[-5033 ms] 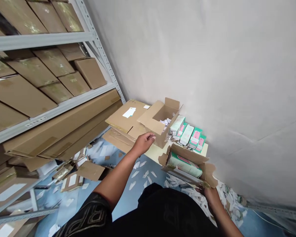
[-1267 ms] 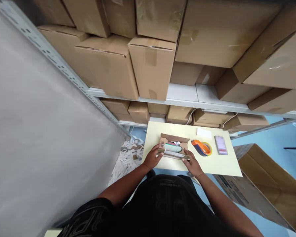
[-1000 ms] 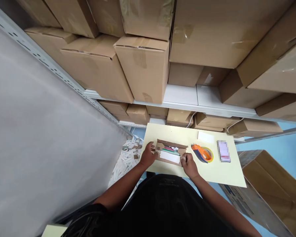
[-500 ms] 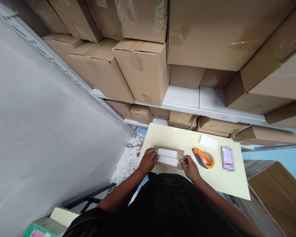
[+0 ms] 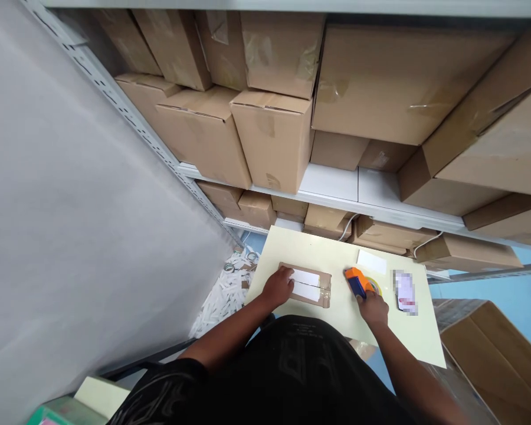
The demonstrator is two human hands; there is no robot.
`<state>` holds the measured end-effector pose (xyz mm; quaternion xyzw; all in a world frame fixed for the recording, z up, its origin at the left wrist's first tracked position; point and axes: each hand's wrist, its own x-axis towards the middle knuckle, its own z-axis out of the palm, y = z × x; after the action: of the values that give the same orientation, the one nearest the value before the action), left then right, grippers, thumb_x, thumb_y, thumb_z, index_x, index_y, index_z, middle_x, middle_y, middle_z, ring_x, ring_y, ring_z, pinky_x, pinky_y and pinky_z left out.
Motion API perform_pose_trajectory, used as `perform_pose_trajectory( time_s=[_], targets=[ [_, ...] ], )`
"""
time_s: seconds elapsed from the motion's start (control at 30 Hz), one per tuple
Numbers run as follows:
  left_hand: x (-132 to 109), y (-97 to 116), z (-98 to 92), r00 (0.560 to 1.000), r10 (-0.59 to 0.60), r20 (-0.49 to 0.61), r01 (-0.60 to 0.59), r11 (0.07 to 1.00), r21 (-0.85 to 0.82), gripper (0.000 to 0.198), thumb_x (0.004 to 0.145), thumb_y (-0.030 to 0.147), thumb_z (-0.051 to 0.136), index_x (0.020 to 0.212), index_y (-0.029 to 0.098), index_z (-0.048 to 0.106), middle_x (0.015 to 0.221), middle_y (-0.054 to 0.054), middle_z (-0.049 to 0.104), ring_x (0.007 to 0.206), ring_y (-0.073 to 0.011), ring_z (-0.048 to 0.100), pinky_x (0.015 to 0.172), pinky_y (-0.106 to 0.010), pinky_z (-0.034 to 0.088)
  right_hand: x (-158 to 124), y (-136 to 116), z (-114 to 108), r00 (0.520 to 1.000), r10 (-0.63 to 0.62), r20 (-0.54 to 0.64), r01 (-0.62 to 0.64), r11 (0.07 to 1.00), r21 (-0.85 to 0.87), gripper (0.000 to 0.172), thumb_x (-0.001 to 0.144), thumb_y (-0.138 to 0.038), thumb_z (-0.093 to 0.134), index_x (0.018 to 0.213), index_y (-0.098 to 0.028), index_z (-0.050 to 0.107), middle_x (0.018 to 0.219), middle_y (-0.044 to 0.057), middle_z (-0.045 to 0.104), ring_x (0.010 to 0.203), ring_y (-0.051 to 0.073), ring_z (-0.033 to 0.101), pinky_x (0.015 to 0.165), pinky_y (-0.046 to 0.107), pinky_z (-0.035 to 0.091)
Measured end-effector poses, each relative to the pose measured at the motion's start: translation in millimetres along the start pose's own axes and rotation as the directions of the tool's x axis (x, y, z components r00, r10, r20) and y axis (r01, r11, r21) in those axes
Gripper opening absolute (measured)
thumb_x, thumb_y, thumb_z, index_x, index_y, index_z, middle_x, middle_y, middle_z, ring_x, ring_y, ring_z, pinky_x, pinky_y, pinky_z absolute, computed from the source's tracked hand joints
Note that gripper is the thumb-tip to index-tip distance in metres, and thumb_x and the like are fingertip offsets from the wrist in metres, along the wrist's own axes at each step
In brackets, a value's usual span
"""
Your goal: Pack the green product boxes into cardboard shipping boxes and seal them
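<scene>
My left hand (image 5: pixel 278 287) lies flat, fingers pressed together, on the left end of the small cardboard box (image 5: pixel 307 284). The box rests closed on the pale yellow counter (image 5: pixel 327 251), flaps down, with two white labels across its top. My right hand (image 5: pixel 373 306) is curled around the orange and blue tape dispenser (image 5: pixel 357 281), which sits on the counter just right of the box and apart from it. Beyond the dispenser lies a white card (image 5: pixel 371 261); to its right lies a blurred item (image 5: pixel 405 291) I cannot identify. Behind the counter, metal shelving (image 5: pixel 336 186) carries stacked brown cartons (image 5: pixel 272 139). Paper scraps (image 5: pixel 223 295) litter the floor at the counter's left edge.
</scene>
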<state>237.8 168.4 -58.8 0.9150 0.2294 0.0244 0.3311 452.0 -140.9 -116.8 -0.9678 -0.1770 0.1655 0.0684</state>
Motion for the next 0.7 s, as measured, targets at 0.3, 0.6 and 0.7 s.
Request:
perform_pose_trajectory(
  time_s=[0.3, 0.6, 0.7],
  targets=[
    [14.5, 13.0, -24.1, 0.932, -0.300, 0.205, 0.363, 0.793, -0.489, 0.061, 0.098, 0.066, 0.036, 0.093, 0.018, 0.074, 0.096, -0.010, 0.077, 0.096, -0.0262, 0.070, 0.088, -0.034, 0.050, -53.5, -75.6, -86.7, 0.960, -0.280, -0.001, 0.244, 0.834, 0.495, 0.049, 0.094, -0.060, 0.048, 0.062, -0.023, 0.052, 0.055, -0.001, 0.055, 0.061, 0.019, 0.054, 0.059, 0.028, 0.038],
    [-6.8, 7.1, -16.4, 0.949, -0.290, 0.123, 0.252, 0.464, -0.849, 0.065, 0.084, 0.076, 0.058, 0.095, 0.014, 0.074, 0.097, -0.009, 0.076, 0.095, -0.0266, 0.067, 0.087, -0.035, 0.049, -46.2, -186.4, -84.2, 0.883, -0.431, 0.185, 0.362, 0.878, 0.314, 0.059, 0.092, -0.073, 0.047, 0.068, -0.023, 0.069, 0.061, 0.002, 0.067, 0.064, 0.020, 0.063, 0.061, 0.027, 0.039],
    [-9.7, -1.4, -14.1, 0.944, -0.305, 0.129, 0.242, 0.371, -0.897, 0.066, 0.083, 0.076, 0.060, 0.096, 0.013, 0.074, 0.093, -0.008, 0.076, 0.092, -0.0255, 0.067, 0.086, -0.035, 0.049, -42.1, -185.9, -83.0, 0.886, -0.426, 0.183, 0.362, 0.883, 0.301, 0.060, 0.090, -0.074, 0.048, 0.065, -0.023, 0.068, 0.059, 0.002, 0.065, 0.063, 0.020, 0.063, 0.059, 0.028, 0.038]
  ],
)
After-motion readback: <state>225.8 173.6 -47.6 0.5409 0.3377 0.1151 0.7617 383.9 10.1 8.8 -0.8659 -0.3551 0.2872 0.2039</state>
